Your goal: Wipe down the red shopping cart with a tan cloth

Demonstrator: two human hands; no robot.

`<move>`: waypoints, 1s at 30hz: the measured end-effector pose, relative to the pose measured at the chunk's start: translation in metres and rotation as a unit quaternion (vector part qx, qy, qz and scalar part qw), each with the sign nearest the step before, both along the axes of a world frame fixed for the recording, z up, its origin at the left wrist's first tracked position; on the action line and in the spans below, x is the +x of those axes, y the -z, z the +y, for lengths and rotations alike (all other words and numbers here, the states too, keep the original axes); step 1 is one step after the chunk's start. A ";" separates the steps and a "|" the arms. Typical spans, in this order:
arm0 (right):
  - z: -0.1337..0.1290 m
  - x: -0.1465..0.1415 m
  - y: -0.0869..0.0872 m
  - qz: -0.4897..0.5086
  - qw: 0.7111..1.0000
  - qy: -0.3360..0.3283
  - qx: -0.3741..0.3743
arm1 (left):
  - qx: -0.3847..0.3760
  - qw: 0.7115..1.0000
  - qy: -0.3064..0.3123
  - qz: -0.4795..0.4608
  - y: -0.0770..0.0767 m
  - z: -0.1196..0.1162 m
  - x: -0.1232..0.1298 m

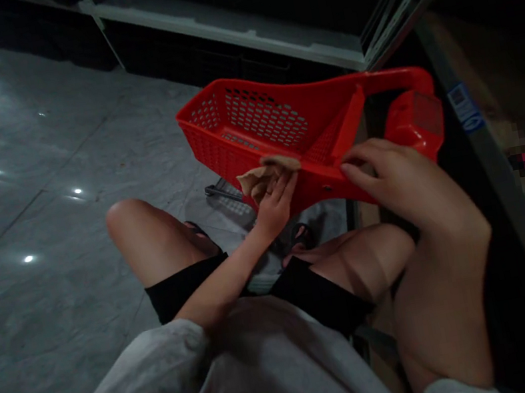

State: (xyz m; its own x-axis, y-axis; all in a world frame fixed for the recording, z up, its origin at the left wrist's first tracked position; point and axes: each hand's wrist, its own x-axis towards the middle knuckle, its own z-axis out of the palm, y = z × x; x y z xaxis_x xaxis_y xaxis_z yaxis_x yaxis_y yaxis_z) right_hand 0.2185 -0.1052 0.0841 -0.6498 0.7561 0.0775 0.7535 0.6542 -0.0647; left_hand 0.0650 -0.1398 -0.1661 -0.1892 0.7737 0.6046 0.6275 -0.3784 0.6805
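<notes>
In front of my knees stands a small red plastic shopping cart with perforated basket walls and a looped handle at the right. A crumpled tan cloth lies over the cart's near rim. My left hand presses this cloth against the rim, its fingers bent over it. Farther right, my right hand grips the near rim close to the handle end, thumb and fingers closed around the edge. The basket's visible inside holds nothing.
Behind the cart runs a white metal shelf frame. Grey glossy floor tiles spread to the left. At the right is a dark ledge with a blue-and-white label. A grey metal cart leg sticks out below the basket.
</notes>
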 end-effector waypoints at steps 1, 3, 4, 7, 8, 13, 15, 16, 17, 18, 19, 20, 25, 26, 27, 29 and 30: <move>-0.001 -0.006 0.003 0.013 1.000 -0.004 0.017 | -0.051 0.999 -0.012 -0.003 0.026 -0.012 0.001; -0.005 -0.018 0.010 0.025 0.999 -0.026 0.032 | -0.127 0.991 -0.028 -0.026 0.072 -0.038 0.000; -0.007 -0.024 0.013 0.020 0.999 -0.038 0.029 | -0.144 0.988 -0.041 -0.043 0.086 -0.048 -0.001; -0.010 -0.033 0.020 -0.012 0.999 -0.042 0.025 | -0.127 0.985 -0.086 -0.076 0.082 -0.057 -0.008; -0.010 -0.033 0.021 -0.018 0.999 -0.038 0.027 | -0.098 0.986 -0.103 -0.091 0.067 -0.051 -0.011; -0.008 -0.030 0.023 -0.016 0.999 -0.028 0.019 | 0.057 0.973 -0.160 -0.155 -0.017 0.005 -0.012; -0.009 -0.030 0.024 -0.017 0.999 -0.021 0.028 | 0.047 0.973 -0.167 -0.152 -0.016 0.010 -0.004; -0.010 -0.030 0.024 -0.016 0.999 -0.017 0.035 | 0.027 0.975 -0.164 -0.145 -0.006 0.006 0.002; -0.010 -0.030 0.024 -0.016 0.999 -0.014 0.043 | -0.001 0.977 -0.158 -0.140 0.009 -0.001 0.009; -0.011 -0.031 0.025 -0.017 0.999 -0.011 0.050 | -0.033 0.978 -0.152 -0.137 0.025 -0.009 0.016; -0.012 -0.031 0.025 -0.020 0.998 -0.008 0.056 | -0.061 0.977 -0.148 -0.141 0.042 -0.016 0.022; -0.012 -0.032 0.025 -0.023 0.998 -0.005 0.062 | -0.081 0.975 -0.143 -0.147 0.056 -0.023 0.027; -0.013 -0.033 0.025 -0.043 0.996 -0.019 0.072 | -0.043 0.963 -0.164 -0.210 0.056 -0.015 0.014; -0.014 -0.034 0.024 -0.047 0.996 -0.025 0.074 | -0.021 0.953 -0.193 -0.234 0.043 -0.007 0.005; -0.014 -0.034 0.024 -0.050 0.995 -0.031 0.076 | 0.001 0.940 -0.223 -0.256 0.028 0.003 -0.006; -0.015 -0.036 0.024 -0.057 0.994 -0.037 0.081 | 0.038 0.917 -0.268 -0.292 -0.005 0.020 -0.029; -0.015 -0.036 0.024 -0.060 0.994 -0.037 0.084 | 0.055 0.910 -0.277 -0.303 -0.020 0.028 -0.039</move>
